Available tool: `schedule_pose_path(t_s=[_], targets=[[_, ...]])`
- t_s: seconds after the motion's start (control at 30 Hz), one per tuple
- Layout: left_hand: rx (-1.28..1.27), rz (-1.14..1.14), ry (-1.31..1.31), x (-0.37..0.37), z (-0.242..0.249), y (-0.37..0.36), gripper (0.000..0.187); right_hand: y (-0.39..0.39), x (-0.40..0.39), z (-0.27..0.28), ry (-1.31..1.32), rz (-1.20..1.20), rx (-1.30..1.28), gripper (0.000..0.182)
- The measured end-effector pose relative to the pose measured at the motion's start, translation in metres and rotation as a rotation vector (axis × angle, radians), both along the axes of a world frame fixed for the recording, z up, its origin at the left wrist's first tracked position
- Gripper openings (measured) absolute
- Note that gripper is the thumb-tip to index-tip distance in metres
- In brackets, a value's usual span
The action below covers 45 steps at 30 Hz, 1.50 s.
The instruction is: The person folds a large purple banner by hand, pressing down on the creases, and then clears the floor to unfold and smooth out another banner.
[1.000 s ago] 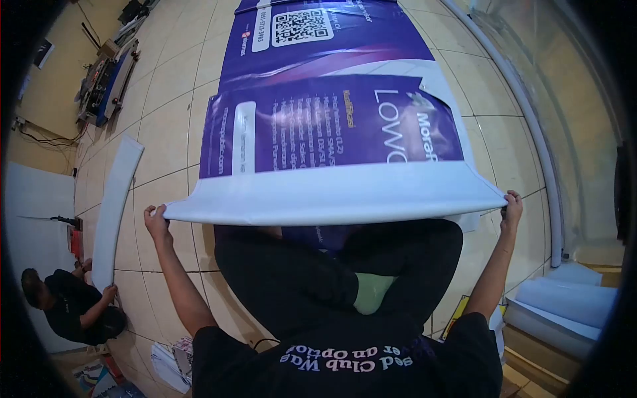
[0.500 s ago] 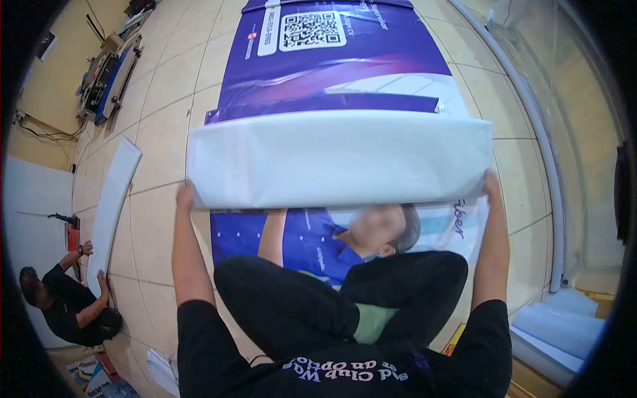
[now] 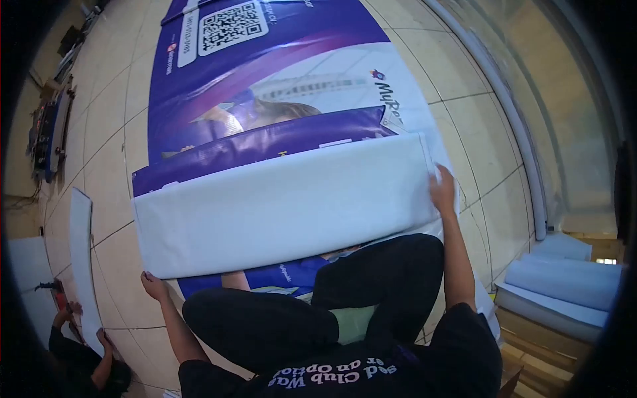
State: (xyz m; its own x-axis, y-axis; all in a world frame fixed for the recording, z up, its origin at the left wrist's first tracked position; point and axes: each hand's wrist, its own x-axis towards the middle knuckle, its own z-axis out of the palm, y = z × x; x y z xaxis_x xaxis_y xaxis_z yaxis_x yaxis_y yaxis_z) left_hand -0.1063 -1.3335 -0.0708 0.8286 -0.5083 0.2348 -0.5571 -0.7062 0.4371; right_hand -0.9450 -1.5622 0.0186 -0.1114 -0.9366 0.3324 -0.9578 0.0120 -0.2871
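Note:
A printed purple banner with a QR code lies on the tiled floor. Its nearer part is folded over, so a wide white band of its back shows, with a purple printed strip along the far edge. My left hand pinches the near left corner of this fold. At the fold's right end, my right hand is slightly blurred against the white edge, fingers bent on it. My crossed legs are close to the near edge, over a printed part.
At the lower left a co-worker's hands touch a long white folded strip. A machine stands at the upper left. White rolls lie at the right, near a long grey tube on the floor.
The view has turned and shifted. The white fold now slants, its left end nearer me, and more of the print beyond it shows. My left hand is lower; my right hand is higher on the edge.

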Motion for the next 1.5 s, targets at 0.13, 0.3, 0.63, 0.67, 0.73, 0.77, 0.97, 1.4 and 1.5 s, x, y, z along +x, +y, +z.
schedule_pose_path(t_s=[0.13, 0.3, 0.63, 0.67, 0.73, 0.77, 0.97, 1.4, 1.5], targets=[[-0.076, 0.13, -0.137, -0.004, -0.023, -0.01, 0.029, -0.066, 0.117, 0.0, 0.234, 0.317, 0.333, 0.057], [-0.077, 0.08, -0.13, -0.006, -0.022, -0.009, 0.031, -0.149, 0.137, -0.026, 0.36, -0.03, 0.396, 0.069], [-0.073, 0.082, -0.128, -0.012, -0.01, -0.013, 0.029, -0.169, 0.042, 0.0, 0.174, -0.186, 0.399, 0.061], [-0.082, 0.082, -0.127, -0.015, -0.01, -0.014, 0.029, -0.164, 0.039, 0.006, 0.173, -0.116, 0.511, 0.054], [-0.095, 0.056, -0.137, -0.013, -0.015, -0.01, 0.029, -0.16, 0.022, 0.004, 0.088, -0.149, 0.471, 0.045], [-0.077, 0.058, -0.152, -0.011, -0.017, -0.009, 0.029, -0.165, 0.007, -0.005, -0.034, -0.186, 0.435, 0.041], [-0.097, 0.036, -0.155, -0.003, -0.019, -0.011, 0.03, -0.144, -0.03, -0.028, -0.429, -0.573, 0.337, 0.039], [-0.06, 0.074, -0.15, 0.0, -0.022, -0.006, 0.029, -0.032, 0.028, 0.043, -0.267, -0.101, 0.075, 0.031], [-0.105, 0.072, -0.177, -0.001, -0.023, -0.001, 0.029, -0.021, -0.006, -0.003, -0.094, -0.218, 0.121, 0.04]])
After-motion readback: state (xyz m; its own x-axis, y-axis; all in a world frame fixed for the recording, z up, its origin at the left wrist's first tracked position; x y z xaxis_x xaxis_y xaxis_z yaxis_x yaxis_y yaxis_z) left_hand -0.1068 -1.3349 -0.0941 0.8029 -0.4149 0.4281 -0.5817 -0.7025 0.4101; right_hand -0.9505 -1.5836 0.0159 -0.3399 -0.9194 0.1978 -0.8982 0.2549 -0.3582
